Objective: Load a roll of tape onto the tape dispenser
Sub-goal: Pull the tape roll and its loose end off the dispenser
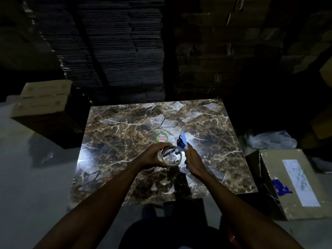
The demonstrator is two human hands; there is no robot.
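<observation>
Marble-pattern tabletop (125, 123), glossy brown w/ pale veins, lit by glare in the middle; round green-red sticker (161, 138) reading "Patelsa" near centre. Left hand (152, 157) curled around clear tape roll (170, 157), fingers wrapped over far rim, thumb on near side; roll see-through, ring-shaped, held above table just below the sticker. Right hand (193, 160) closed on blue plastic tape dispenser (182, 142); handle mostly hidden in the palm, flat blue plate and black hub sticking up past the fingertips. Dark spindle part visible through roll's open core; can't tell if roll is seated on it or just in front. Surroundings very dim: stacked flat corrugated cardboard (115, 51) behind, brown carton (294, 184) w/ white label at right, crumpled clear plastic bag (273, 141) beyond it, pale boxes (45, 97) at left.
</observation>
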